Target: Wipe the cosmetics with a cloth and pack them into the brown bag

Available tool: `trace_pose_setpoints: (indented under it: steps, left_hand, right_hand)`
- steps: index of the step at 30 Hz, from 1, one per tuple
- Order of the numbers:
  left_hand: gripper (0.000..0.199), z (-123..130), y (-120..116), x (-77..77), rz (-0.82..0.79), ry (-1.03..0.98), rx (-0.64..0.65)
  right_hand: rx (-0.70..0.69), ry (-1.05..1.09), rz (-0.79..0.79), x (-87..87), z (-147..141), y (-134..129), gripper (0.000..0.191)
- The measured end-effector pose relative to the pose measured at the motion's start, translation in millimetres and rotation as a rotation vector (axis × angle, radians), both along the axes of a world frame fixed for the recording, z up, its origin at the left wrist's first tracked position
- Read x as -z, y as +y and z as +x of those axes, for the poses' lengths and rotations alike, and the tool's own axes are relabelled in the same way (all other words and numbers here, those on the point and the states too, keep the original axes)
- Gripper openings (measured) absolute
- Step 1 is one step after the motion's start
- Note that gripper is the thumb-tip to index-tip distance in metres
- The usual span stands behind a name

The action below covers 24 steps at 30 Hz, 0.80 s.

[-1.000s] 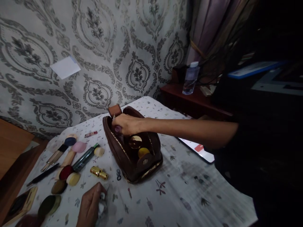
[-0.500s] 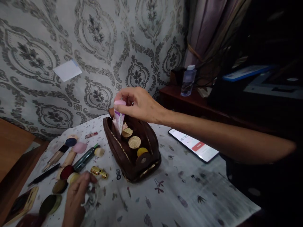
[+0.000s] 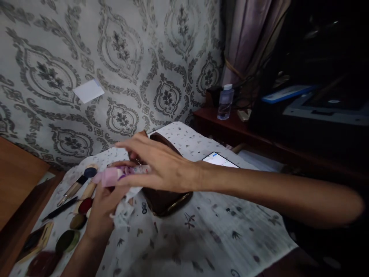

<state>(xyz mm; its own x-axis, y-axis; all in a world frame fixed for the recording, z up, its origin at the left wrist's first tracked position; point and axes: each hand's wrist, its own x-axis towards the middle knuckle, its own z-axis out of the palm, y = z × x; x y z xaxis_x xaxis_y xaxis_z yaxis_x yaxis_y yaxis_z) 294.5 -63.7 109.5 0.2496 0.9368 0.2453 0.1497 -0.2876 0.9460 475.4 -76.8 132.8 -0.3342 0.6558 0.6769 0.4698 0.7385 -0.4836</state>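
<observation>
A small tube with a pink cap (image 3: 111, 177) lies almost level between my two hands. My right hand (image 3: 161, 165) reaches over the brown zip bag (image 3: 164, 200), its thumb below the tube and its fingers above. Around the cap end are the fingers of my left hand (image 3: 105, 204), which also holds a crumpled white wipe (image 3: 123, 213). My right hand and wrist cover most of the bag and its contents.
Makeup items lie at the left: a dark round jar (image 3: 67, 240), a compact palette (image 3: 36, 240), a black pencil (image 3: 59, 209) and a foundation bottle (image 3: 73, 188). Behind my right forearm lies a phone (image 3: 220, 159). A clear bottle (image 3: 225, 103) stands on the dark side table.
My right hand has lifted the tube out of the bag and moved it left and down, tipping it level. My left hand has risen to meet it with the wipe.
</observation>
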Motion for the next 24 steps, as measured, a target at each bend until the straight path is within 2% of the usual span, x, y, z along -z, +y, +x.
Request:
trace_pose_setpoints:
  steps: [2,4,6,8,10,12,14,16,18,20,24]
  left_hand:
    - [0.023,-2.3,-4.5,-4.1,-0.088,-0.026,-0.004]
    - [0.027,-1.9,-7.8,-9.5,-0.147,-0.036,0.002]
    - [0.048,1.6,-8.5,-12.2,-0.144,-0.046,0.040]
    - [0.062,6.2,-6.6,-10.4,-0.140,-0.072,0.071]
    - [0.066,7.9,-2.8,-5.0,-0.171,-0.097,0.067]
    - [0.063,3.1,1.6,2.4,-0.214,-0.098,0.049]
    - [0.057,-8.6,5.4,11.7,-0.235,-0.069,-0.002]
    - [0.053,-24.8,8.1,23.6,-0.238,-0.006,-0.084]
    - [0.053,-41.3,9.7,38.6,-0.259,0.074,-0.159]
    - [0.053,-55.1,10.7,55.3,-0.300,0.137,-0.196]
    - [0.051,-71.7,14.3,85.6,-0.287,0.208,-0.189]
  right_hand:
    - [0.007,0.066,-0.219,4.8,8.7,2.0,0.044]
    - [-0.093,0.128,-0.515,6.9,14.0,3.7,0.030]
    - [-0.217,0.247,-0.772,5.3,17.2,5.3,0.022]
    - [-0.241,0.399,-0.867,0.7,22.0,7.2,0.013]
    - [-0.158,0.491,-0.795,-5.3,30.6,9.7,0.007]
    - [0.000,0.461,-0.614,-10.4,41.5,12.4,0.006]
    - [0.190,0.295,-0.403,-12.9,50.1,15.3,0.008]
    - [0.341,0.064,-0.261,-11.8,51.7,19.1,0.009]
    - [0.402,-0.141,-0.230,-7.6,44.8,25.1,0.013]
    - [0.403,-0.286,-0.274,-2.1,31.6,34.2,0.020]
    - [0.387,-0.427,-0.394,5.3,4.0,57.7,0.027]
